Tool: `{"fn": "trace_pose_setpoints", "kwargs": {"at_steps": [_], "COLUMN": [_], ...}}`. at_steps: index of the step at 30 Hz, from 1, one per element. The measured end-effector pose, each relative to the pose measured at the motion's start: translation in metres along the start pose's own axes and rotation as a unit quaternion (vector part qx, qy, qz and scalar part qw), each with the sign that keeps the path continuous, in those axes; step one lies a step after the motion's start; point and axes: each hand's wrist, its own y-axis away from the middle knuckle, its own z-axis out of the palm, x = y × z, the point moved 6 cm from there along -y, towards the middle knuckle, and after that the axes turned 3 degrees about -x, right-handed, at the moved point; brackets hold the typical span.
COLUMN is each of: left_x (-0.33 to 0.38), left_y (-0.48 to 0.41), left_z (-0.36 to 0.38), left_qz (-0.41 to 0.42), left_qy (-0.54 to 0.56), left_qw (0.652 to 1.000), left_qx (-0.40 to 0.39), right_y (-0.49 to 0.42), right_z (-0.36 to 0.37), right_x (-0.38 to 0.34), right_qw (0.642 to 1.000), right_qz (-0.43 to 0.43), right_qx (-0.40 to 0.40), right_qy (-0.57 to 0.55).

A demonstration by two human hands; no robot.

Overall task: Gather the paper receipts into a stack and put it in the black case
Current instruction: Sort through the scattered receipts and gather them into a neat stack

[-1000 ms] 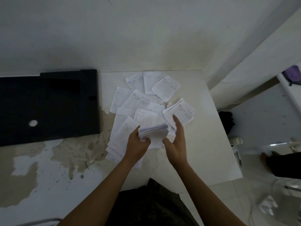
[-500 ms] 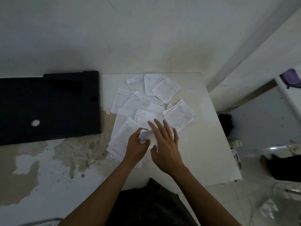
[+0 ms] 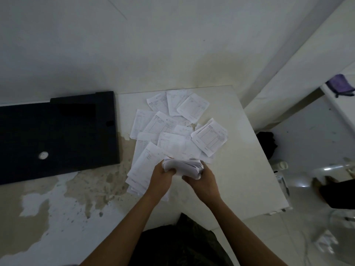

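Observation:
A bundle of white paper receipts [image 3: 184, 167] is held just above the table, my left hand [image 3: 162, 178] gripping its left end and my right hand [image 3: 203, 181] closed on its right end. Several loose receipts [image 3: 172, 131] lie scattered and overlapping on the white table beyond and left of my hands, one small pile [image 3: 209, 138] to the right. The black case [image 3: 57, 135] lies flat and closed at the table's left, a round silver spot [image 3: 43, 155] on its lid.
The table top [image 3: 240, 169] is white on the right and stained and peeling on the left [image 3: 76, 192]. Its right edge drops to a floor with dark objects [image 3: 267, 144] and crumpled paper [image 3: 324, 240]. A wall stands behind.
My right hand, flat over the bundle half a second ago, has dropped to grip the bundle's right end. The bundle now sits between both hands. The loose receipts have not moved.

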Motion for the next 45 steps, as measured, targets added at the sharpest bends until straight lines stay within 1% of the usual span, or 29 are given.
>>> {"fn": "trace_pose_setpoints", "kwargs": {"at_steps": [1, 2, 3, 5, 6, 8, 9, 12, 13, 15, 17, 18, 20, 22, 24, 27, 30, 32, 33, 35, 37, 39, 41, 43, 45], "left_x": [0.008, 0.006, 0.008, -0.007, -0.015, -0.030, -0.039, -0.046, -0.040, -0.032, -0.034, -0.039, -0.046, -0.050, -0.051, -0.052, -0.049, -0.046, -0.044, -0.045, -0.048, -0.048, -0.042, -0.034, -0.021], "left_y": [0.000, 0.000, 0.004, 0.010, 0.018, 0.035, 0.038, 0.039, 0.039, 0.039, 0.042, 0.043, 0.044, 0.043, 0.042, 0.041, 0.045, 0.046, 0.046, 0.045, 0.043, 0.039, 0.034, 0.028, 0.020], "left_z": [-0.005, -0.008, -0.015, -0.041, -0.057, -0.090, -0.104, -0.115, -0.113, -0.109, -0.109, -0.110, -0.113, -0.116, -0.115, -0.114, -0.114, -0.115, -0.115, -0.115, -0.114, -0.110, -0.103, -0.093, -0.075], "left_qz": [-0.030, -0.036, -0.049, -0.069, -0.089, -0.117, -0.127, -0.121, -0.112, -0.099, -0.116, -0.129, -0.158, -0.162, -0.157, -0.152, -0.164, -0.175, -0.173, -0.176, -0.195, -0.207, -0.202, -0.183, -0.162], "left_qy": [0.018, 0.035, 0.006, -0.042, -0.046, -0.091, -0.113, -0.147, -0.152, -0.158, -0.161, -0.172, -0.188, -0.198, -0.199, -0.208, -0.177, -0.152, -0.148, -0.152, -0.149, -0.150, -0.171, -0.196, -0.195], "left_qw": [0.999, 0.999, 0.999, 0.995, 0.991, 0.979, 0.974, 0.973, 0.974, 0.975, 0.974, 0.972, 0.966, 0.964, 0.965, 0.965, 0.969, 0.969, 0.969, 0.966, 0.962, 0.959, 0.955, 0.952, 0.953], "left_qx": [0.014, 0.012, 0.006, 0.061, 0.087, 0.138, 0.148, 0.130, 0.126, 0.120, 0.106, 0.099, 0.084, 0.072, 0.068, 0.049, 0.056, 0.083, 0.094, 0.111, 0.123, 0.124, 0.133, 0.151, 0.165], "right_y": [-0.001, -0.001, 0.000, 0.001, 0.002, -0.001, -0.002, 0.001, 0.006, 0.016, 0.020, 0.020, 0.018, 0.014, 0.013, 0.010, 0.010, 0.009, 0.009, 0.008, 0.006, 0.002, -0.006, -0.023, -0.049], "right_z": [0.003, 0.007, 0.010, 0.016, 0.021, 0.039, 0.048, 0.071, 0.077, 0.088, 0.099, 0.104, 0.109, 0.117, 0.122, 0.122, 0.113, 0.102, 0.093, 0.071, 0.046, 0.017, -0.015, -0.047, -0.073], "right_x": [0.002, 0.003, 0.004, 0.001, 0.000, 0.006, 0.008, 0.011, 0.005, -0.008, -0.012, -0.012, -0.013, -0.008, -0.010, -0.009, 0.001, 0.006, 0.006, 0.008, 0.016, 0.026, 0.033, 0.040, 0.053], "right_qw": [0.999, 0.999, 0.998, 0.991, 0.982, 0.967, 0.969, 0.979, 0.981, 0.985, 0.986, 0.984, 0.974, 0.959, 0.941, 0.931, 0.918, 0.905, 0.906, 0.919, 0.927, 0.930, 0.943, 0.959, 0.967], "right_qz": [0.001, 0.006, 0.022, 0.069, 0.097, 0.150, 0.165, 0.173, 0.163, 0.148, 0.145, 0.147, 0.168, 0.194, 0.218, 0.246, 0.282, 0.284, 0.271, 0.247, 0.237, 0.233, 0.216, 0.203, 0.202], "right_qx": [-0.017, -0.039, -0.057, -0.083, -0.093, -0.087, -0.064, 0.035, 0.045, 0.033, 0.007, 0.007, 0.013, 0.004, -0.022, -0.038, -0.032, -0.057, -0.074, -0.101, -0.102, -0.084, -0.046, 0.020, 0.084], "right_qy": [0.028, 0.020, 0.000, -0.077, -0.131, -0.185, -0.173, -0.099, -0.092, -0.077, -0.083, -0.099, -0.148, -0.207, -0.256, -0.267, -0.277, -0.311, -0.316, -0.291, -0.270, -0.270, -0.249, -0.194, -0.130]}}
